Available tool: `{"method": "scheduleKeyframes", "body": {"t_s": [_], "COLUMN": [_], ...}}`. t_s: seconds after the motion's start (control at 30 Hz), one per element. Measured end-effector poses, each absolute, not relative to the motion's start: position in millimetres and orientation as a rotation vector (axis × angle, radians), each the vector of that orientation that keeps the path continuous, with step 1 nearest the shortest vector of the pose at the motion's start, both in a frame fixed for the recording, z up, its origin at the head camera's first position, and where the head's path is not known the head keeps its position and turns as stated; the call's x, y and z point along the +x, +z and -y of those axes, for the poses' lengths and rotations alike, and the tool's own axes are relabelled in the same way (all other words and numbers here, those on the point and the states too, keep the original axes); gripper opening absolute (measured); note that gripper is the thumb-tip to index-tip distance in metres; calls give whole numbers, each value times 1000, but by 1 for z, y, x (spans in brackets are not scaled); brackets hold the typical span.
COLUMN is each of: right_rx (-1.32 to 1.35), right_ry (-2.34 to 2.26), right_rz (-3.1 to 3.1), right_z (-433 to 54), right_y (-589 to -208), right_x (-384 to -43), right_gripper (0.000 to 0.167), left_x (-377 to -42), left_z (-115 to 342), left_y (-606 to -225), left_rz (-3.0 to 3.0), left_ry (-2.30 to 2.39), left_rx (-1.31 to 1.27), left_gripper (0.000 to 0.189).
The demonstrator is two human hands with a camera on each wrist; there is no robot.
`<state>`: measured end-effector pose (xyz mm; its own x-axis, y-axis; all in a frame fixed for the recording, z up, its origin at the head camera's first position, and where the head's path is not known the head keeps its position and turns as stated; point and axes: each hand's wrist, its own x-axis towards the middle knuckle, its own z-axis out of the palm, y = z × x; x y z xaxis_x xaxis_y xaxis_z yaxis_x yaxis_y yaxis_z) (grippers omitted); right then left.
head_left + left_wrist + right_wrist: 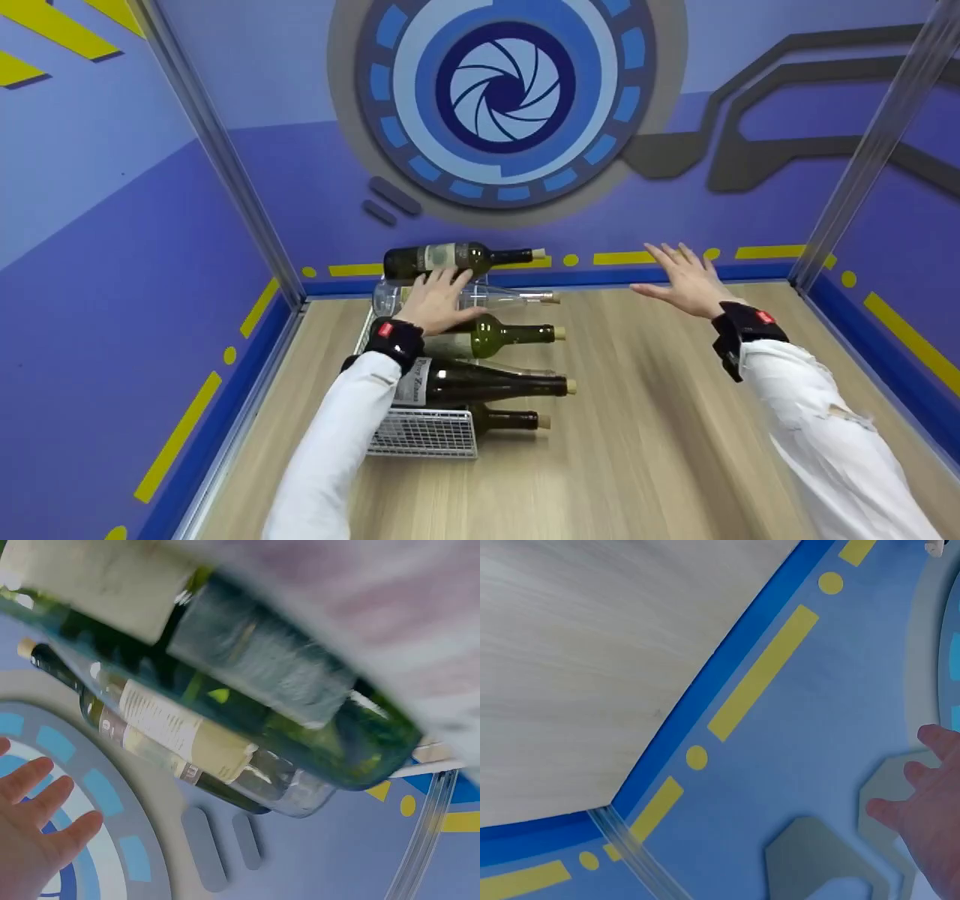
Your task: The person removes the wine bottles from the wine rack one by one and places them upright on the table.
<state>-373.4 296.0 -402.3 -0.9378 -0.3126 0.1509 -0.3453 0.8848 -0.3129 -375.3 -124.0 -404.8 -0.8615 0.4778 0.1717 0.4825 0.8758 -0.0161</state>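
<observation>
L hand [439,304]: grip spread, fingers extended, nothing held, above corked btls [499,382]; contact unconfirmed. R hand [686,285]: grip likewise spread, nothing held, raised, well apart from btls. Btls horiz. in wire rack [424,433] on table [600,465], necks projecting twd R side.

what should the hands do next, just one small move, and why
Probably draw the left hand back, clear of the bottles: its fingers are spread and grip nothing, and the bottles already lie side by side in the wire rack, corks toward the person's right. The right hand is empty too.
</observation>
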Motion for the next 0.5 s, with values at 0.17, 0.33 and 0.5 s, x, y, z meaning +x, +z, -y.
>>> {"method": "scheduleKeyframes", "body": {"t_s": [0.17, 0.33, 0.5], "right_rx": [545, 590, 660], "right_ry": [560, 636, 733], "right_rz": [2939, 2916, 2864], "right_z": [-299, -297, -297], "right_y": [-411, -419, -425], "right_x": [-371, -368, -362], "right_gripper": [87, 86, 82], "left_x": [-365, -355, -342], "left_z": [134, 144, 152], "left_y": [-409, -410, -416], "left_rz": [2869, 2902, 2803], "left_ry": [-2, 9, 39], "left_rx": [-851, -969, -1185], "left_gripper": [80, 79, 74]}}
